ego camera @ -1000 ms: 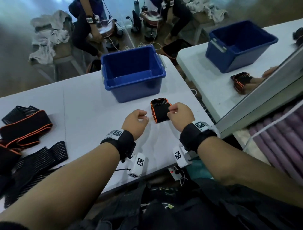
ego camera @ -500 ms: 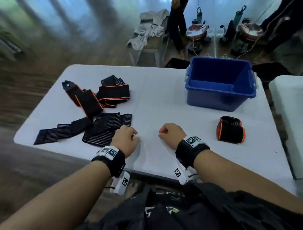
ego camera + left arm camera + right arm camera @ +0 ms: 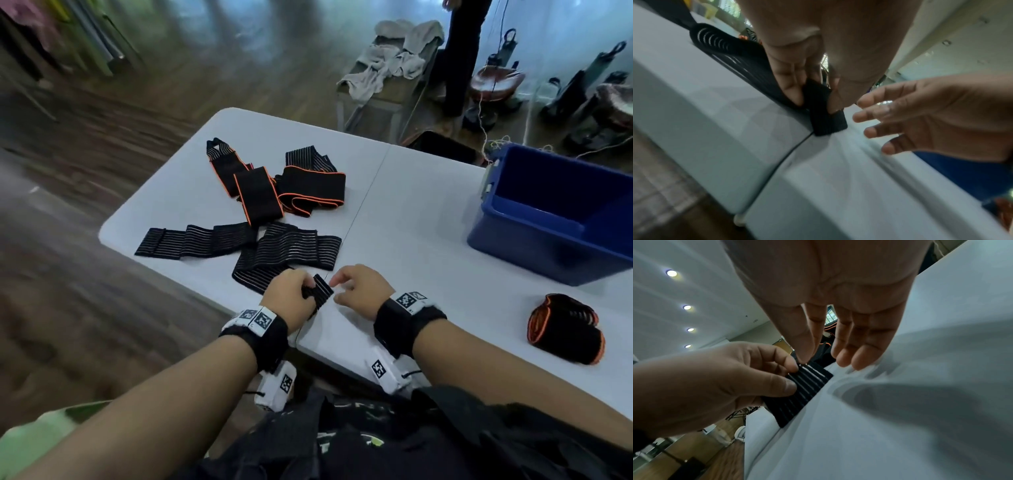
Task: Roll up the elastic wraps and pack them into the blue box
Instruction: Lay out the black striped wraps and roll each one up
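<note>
— Pinching now: from my console the left hand [image 3: 286, 301] has thumb and curled fingers clamped on the end of a black ribbed elastic wrap with pale stripes [image 3: 291, 253], soft and flat, folded on itself on the smooth white folding table [image 3: 411, 246].

— And the right?

— I log the right hand [image 3: 363, 291] as slack, fingers straight and loosely spread, holding nothing, just beside that end. Whether its fingertips touch the fabric I cannot tell.

— Other wraps?

— A second striped black strip [image 3: 191, 241] lies flat to the left; black orange-edged elastic bands [image 3: 291, 190] sit crumpled beyond. A finished roll of black orange-trimmed wrap [image 3: 565, 329], a fat cylinder, lies right of the hands. The blue rigid plastic box [image 3: 548, 219], rectangular, stands beyond it.
</note>
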### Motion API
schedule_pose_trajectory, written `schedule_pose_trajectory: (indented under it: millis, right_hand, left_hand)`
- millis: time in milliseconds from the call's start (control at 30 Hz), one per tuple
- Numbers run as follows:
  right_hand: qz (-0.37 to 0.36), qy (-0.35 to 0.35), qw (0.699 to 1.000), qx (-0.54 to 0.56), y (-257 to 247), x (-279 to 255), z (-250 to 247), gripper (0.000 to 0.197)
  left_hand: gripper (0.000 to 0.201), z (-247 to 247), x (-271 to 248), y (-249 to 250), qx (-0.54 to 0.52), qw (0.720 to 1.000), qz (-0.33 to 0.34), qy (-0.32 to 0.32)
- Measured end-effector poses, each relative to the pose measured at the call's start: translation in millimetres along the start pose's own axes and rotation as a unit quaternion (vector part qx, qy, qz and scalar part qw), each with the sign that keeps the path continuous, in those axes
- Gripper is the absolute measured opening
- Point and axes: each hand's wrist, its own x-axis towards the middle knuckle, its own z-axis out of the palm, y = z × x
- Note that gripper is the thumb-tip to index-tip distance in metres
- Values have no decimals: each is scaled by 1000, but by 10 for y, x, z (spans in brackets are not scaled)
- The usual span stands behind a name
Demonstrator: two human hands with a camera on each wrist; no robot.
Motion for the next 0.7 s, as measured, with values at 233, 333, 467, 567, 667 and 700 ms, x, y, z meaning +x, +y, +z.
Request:
schedule_pose_trajectory:
  millis: [233,333,467,567,667,700]
  right_hand:
    - [-36,-5,997,64,-351,89,77,43]
    - [-42,1,997,71,-564,181,132,45]
    - [-70,36,996,46,-810,331,225,33]
    - [-80,59,994,35,-924,426,287,24]
    - [-87,67,993,30,-1002,495,340,18]
    - [-87,67,993,32,-1028,513,359,17]
  left_hand:
    - [24,-245,141,-240,-251,967,-25,37]
    - [20,-392,214,-445,-295,953,-42,52]
    - [12,-614,253,-727,-301,949,-62,64]
    - [11,-887,304,-1103,-259,956,-87,104]
    - [10,-1211,381,-1594,-181,960,-144,160]
    - [9,-1318,408,-1755,-155,959,-163,172]
